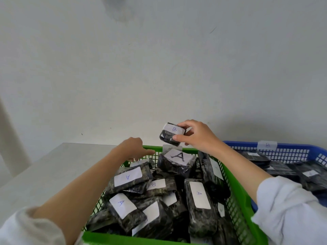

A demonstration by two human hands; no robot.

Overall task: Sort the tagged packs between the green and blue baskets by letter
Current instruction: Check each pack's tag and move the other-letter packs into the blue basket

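Observation:
My right hand [196, 135] holds a small dark pack with a white tag marked B [170, 134] in the air above the far rim of the green basket [238, 197]. That basket is piled with dark wrapped packs, most tagged A, such as a big one at the back [177, 160]; one pack tagged B [156, 185] lies in the middle. My left hand [132, 147] rests at the basket's far left rim, fingers curled loosely, holding nothing I can see. The blue basket [283, 151], labelled B on its rim, sits to the right with several packs inside.
Both baskets stand on a pale grey table [44, 170] whose far edge meets a white wall. A white tag [172, 147] is clipped on the green basket's far rim. Bare table surface lies to the left of the green basket.

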